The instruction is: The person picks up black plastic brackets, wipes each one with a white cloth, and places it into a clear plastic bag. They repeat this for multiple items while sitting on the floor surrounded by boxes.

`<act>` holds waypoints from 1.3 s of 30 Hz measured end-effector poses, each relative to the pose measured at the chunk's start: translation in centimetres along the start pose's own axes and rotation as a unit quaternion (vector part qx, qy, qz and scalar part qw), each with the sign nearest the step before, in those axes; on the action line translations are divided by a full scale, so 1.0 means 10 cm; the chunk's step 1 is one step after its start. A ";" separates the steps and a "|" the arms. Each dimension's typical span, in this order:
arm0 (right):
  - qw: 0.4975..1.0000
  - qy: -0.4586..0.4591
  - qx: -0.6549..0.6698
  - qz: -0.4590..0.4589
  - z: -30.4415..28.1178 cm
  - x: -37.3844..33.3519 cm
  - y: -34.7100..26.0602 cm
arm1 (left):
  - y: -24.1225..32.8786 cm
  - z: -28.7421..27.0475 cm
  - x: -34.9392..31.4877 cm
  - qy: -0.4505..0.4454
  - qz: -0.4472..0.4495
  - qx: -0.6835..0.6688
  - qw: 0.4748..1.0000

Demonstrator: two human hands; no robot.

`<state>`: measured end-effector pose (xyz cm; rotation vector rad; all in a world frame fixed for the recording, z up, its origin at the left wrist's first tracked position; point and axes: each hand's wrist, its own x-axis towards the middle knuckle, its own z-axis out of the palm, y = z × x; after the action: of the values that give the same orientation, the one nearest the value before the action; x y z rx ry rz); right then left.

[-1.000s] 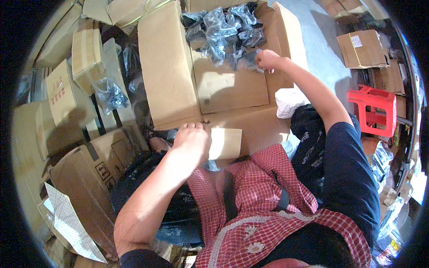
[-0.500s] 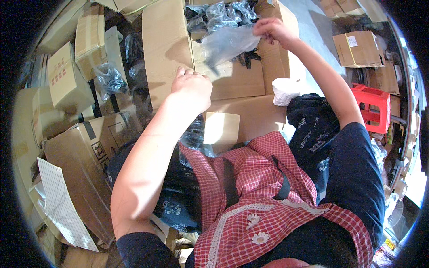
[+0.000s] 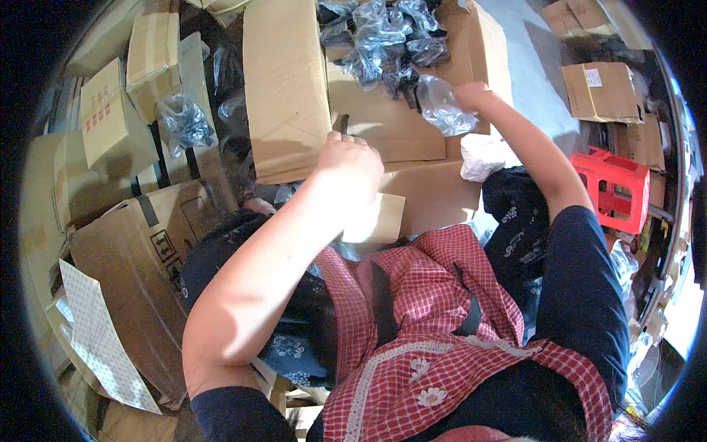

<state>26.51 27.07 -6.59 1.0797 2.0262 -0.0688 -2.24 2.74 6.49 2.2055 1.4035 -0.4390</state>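
While the person sits over a big open cardboard box (image 3: 294, 88), the left arm comes up from the bottom of the picture, bent at the elbow and reaching forward. The left hand (image 3: 352, 158) is curled into a loose fist, knuckles up, right at the near edge of the box flap. A small dark thing (image 3: 344, 123) sticks up just past the fingers, but it is too small to tell what it is, or if the hand grips it. A tan card (image 3: 377, 219) sits just under that hand.

Inside the box lies a heap of dark parts in clear plastic bags (image 3: 383, 37).

Farther right, the right arm stretches out long and nearly straight toward the box. The right hand (image 3: 471, 96) is pinched shut on a clear plastic bag (image 3: 440, 105), which hangs just over the near edge of the heap. A red plastic stool (image 3: 610, 188) stands off to the right, well apart from both hands.
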 end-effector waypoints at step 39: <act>0.769 0.290 0.565 0.073 0.27 0.88 -0.23 | -0.16 -0.03 -0.02 0.101 -0.068 -0.146 0.982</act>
<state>23.98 30.40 -15.07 2.2020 2.4206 -1.1257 -3.74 3.30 6.54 1.9670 1.6167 -0.0468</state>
